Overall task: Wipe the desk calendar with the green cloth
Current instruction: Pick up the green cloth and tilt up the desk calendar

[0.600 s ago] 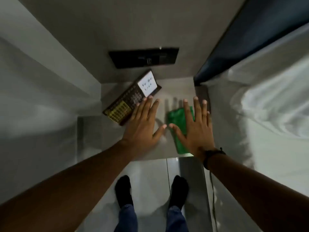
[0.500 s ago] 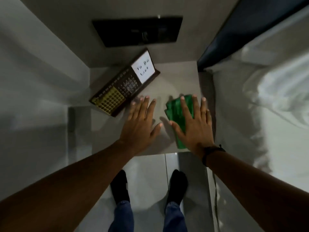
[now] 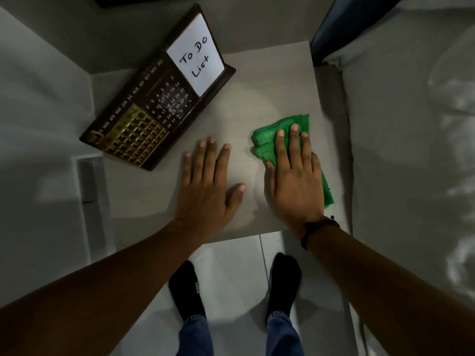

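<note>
Green crumpled cloth (image 3: 267,140) under right hand (image 3: 295,181)

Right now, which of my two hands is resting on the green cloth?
Your right hand, the one with the dark wristband, lies flat on the green cloth. Your left hand rests on the bare table.

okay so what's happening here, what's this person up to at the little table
A person stands at a small grey table with both hands flat on it. The right hand presses down on a folded green cloth near the table's right edge. The left hand lies open on the bare top beside it, holding nothing. A dark desk calendar with a "To Do List" note stands at the back left, apart from both hands. The cloth is not touching it, so wiping has not started.
</note>
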